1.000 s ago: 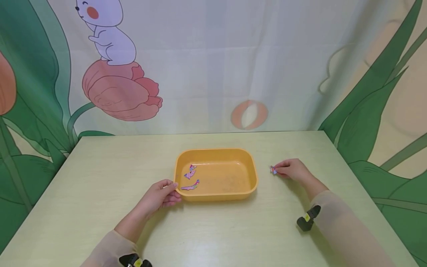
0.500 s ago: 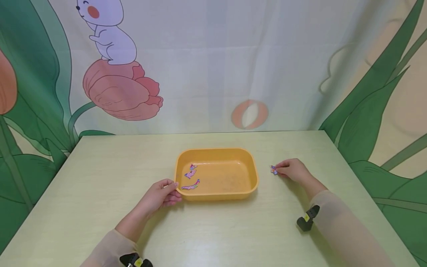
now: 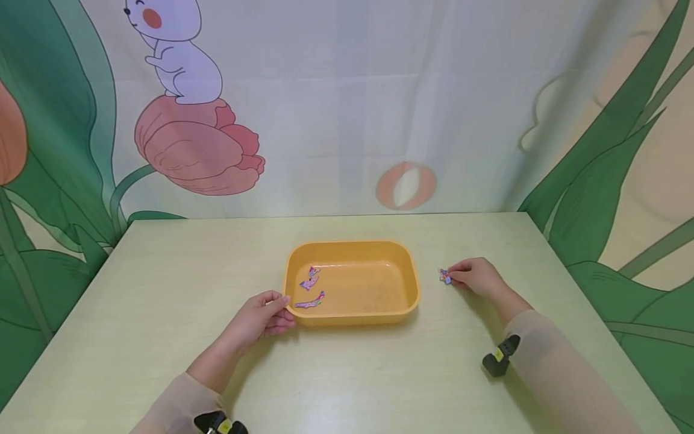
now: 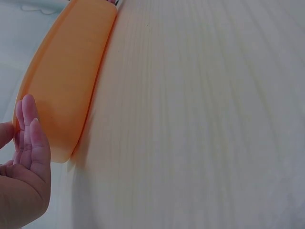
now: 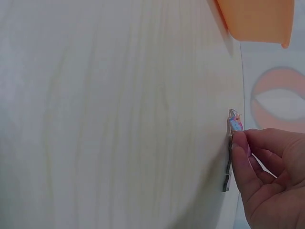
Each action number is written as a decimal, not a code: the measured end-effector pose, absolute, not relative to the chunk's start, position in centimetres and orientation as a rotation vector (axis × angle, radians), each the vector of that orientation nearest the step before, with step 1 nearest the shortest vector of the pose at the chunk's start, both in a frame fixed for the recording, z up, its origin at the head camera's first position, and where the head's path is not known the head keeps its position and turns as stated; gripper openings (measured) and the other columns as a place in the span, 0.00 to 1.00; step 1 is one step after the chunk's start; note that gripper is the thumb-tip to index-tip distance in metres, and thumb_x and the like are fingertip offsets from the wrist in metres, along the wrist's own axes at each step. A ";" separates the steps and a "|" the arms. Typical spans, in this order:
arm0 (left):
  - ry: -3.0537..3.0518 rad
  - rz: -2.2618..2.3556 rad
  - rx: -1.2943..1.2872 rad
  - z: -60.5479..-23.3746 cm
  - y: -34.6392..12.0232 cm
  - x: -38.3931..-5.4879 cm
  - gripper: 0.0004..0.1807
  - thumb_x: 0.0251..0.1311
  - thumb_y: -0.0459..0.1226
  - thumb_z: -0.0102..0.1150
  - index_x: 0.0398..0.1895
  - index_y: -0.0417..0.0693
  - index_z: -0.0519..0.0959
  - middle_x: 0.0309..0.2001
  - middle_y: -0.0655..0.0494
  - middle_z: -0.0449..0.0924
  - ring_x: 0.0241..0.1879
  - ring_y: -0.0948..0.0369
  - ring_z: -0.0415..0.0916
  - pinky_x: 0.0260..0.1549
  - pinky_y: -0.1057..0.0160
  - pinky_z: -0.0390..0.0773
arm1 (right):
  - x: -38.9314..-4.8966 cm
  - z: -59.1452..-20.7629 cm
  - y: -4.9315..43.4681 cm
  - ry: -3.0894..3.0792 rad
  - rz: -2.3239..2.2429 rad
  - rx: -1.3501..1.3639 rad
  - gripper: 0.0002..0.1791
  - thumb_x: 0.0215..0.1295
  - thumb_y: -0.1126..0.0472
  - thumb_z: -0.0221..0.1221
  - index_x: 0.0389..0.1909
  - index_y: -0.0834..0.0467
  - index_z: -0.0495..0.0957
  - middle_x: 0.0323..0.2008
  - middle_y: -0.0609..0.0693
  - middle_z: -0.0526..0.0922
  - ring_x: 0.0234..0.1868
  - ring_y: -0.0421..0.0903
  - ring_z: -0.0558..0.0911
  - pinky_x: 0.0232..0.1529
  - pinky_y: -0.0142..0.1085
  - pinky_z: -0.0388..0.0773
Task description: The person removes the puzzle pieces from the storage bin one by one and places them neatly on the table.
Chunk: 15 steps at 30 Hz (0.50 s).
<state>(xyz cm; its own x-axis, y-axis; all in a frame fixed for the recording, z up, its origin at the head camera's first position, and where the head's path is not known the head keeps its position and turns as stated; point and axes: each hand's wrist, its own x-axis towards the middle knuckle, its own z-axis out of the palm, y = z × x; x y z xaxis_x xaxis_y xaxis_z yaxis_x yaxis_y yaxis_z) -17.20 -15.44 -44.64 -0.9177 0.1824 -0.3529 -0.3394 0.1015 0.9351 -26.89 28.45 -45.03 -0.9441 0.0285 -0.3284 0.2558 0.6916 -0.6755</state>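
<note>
A yellow plastic tray (image 3: 352,321) sits mid-table. At its front left corner my left hand (image 3: 260,316) pinches the rim between thumb and fingers; in the left wrist view, fingers of that hand (image 4: 35,148) lie along the tray's outer wall (image 4: 71,67). Inside lie three small pink-purple cutout pieces: a long one (image 3: 309,302), a middle one (image 3: 309,283) and a smaller one (image 3: 313,271). To the tray's right, my right hand (image 3: 477,276) pinches a small colourful flat piece (image 3: 444,276) close over the table. A thin dark strip (image 5: 227,167) shows beside its fingertips.
The pale wood-grain table (image 3: 358,380) reaches back to a printed cloth (image 3: 325,120) with cartoon plants and an animal. Dark devices are strapped on both wrists, one at the right sleeve (image 3: 501,354) and one at the left sleeve (image 3: 219,423).
The colourful piece in my right hand has turned slightly in the fingertips. Both hands and the tray stay where they were.
</note>
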 end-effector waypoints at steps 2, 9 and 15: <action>2.002 1.879 -0.157 -44.6 -15.4 -17.2 0.13 0.68 0.41 0.48 0.40 0.36 0.69 0.28 0.52 0.80 0.29 0.59 0.81 0.33 0.63 0.81 | -26.8 -44.9 28.5 2.615 -1.113 0.215 0.15 0.67 0.62 0.54 0.50 0.67 0.76 0.44 0.59 0.79 0.38 0.47 0.77 0.41 0.32 0.77; 1.981 1.890 -0.126 -44.4 -15.6 -17.1 0.14 0.68 0.41 0.48 0.41 0.36 0.69 0.28 0.52 0.80 0.29 0.59 0.81 0.33 0.62 0.81 | -26.6 -44.6 28.6 2.623 -1.111 0.208 0.16 0.68 0.61 0.54 0.50 0.66 0.76 0.45 0.59 0.79 0.40 0.48 0.76 0.43 0.34 0.76; 1.981 1.887 -0.129 -44.3 -15.5 -17.1 0.14 0.69 0.40 0.48 0.42 0.35 0.69 0.27 0.52 0.80 0.29 0.60 0.81 0.33 0.62 0.81 | -26.5 -44.1 28.5 2.616 -1.175 0.176 0.18 0.68 0.58 0.54 0.54 0.64 0.74 0.50 0.60 0.77 0.45 0.51 0.75 0.51 0.39 0.75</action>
<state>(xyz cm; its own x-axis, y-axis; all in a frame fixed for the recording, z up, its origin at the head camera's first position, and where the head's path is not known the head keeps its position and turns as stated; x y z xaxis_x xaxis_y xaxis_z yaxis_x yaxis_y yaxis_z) -17.10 -15.48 -44.32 -0.9157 0.2050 -0.3458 -0.3354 0.0844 0.9383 -26.45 28.48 -44.09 -0.9568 0.0008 -0.2906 0.2178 0.6642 -0.7151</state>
